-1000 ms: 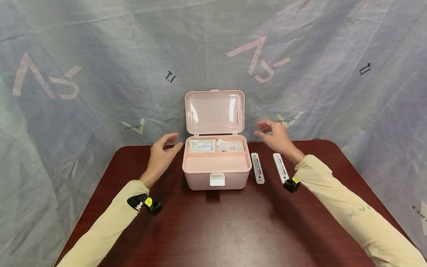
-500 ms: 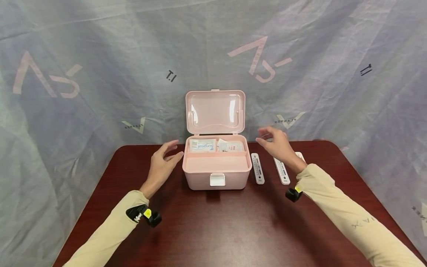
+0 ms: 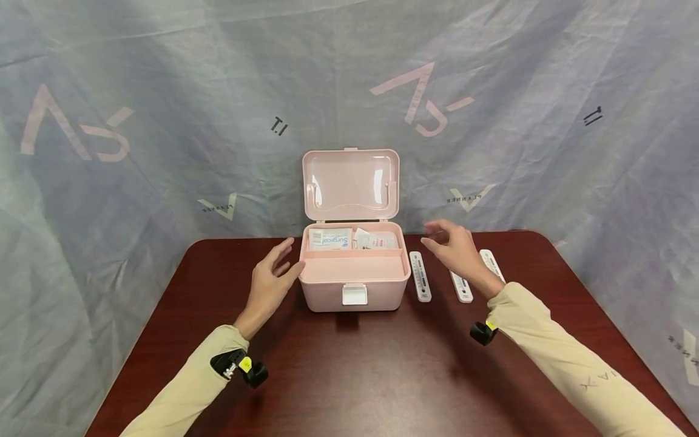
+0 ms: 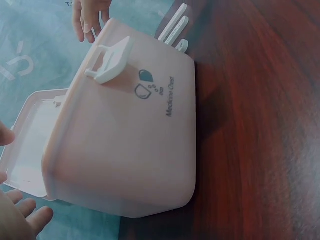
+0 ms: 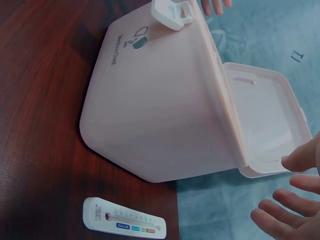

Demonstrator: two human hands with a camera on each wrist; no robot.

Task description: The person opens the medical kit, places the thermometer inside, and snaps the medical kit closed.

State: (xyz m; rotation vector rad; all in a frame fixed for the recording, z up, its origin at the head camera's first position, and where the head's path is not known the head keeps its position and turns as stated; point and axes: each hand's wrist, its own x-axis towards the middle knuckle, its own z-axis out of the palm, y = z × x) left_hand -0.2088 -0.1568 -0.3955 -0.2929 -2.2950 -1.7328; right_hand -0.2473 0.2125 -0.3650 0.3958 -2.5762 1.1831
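A pale pink medicine chest [image 3: 327,297] stands on the table in the head view, its lid [image 3: 351,185] raised at the back. My left hand [image 3: 270,288] is at the chest's left side, fingers spread and relaxed, thumb overlapping the rim in this view. To the right, my right hand [image 3: 459,252] hovers with loosely bent fingers and holds nothing. Beneath and beside it lie three white thermometers: one near the chest [image 3: 420,276], a middle one [image 3: 463,290] partly hidden by the wrist, and a right-hand one [image 3: 491,264]. The right wrist view shows a thermometer [image 5: 125,220] beside the chest.
In the chest's rear compartments sit a packet marked Surgical [image 3: 330,238] and some small white packets [image 3: 377,240]. A white latch [image 3: 355,294] is on the front. The dark red table [image 3: 349,376] ends at a grey-blue cloth [image 3: 218,121] behind.
Both hands have come down and slightly nearer to me. As the right arm shifted, the right-hand thermometer came into view from behind it. The chest and its lid stay put.
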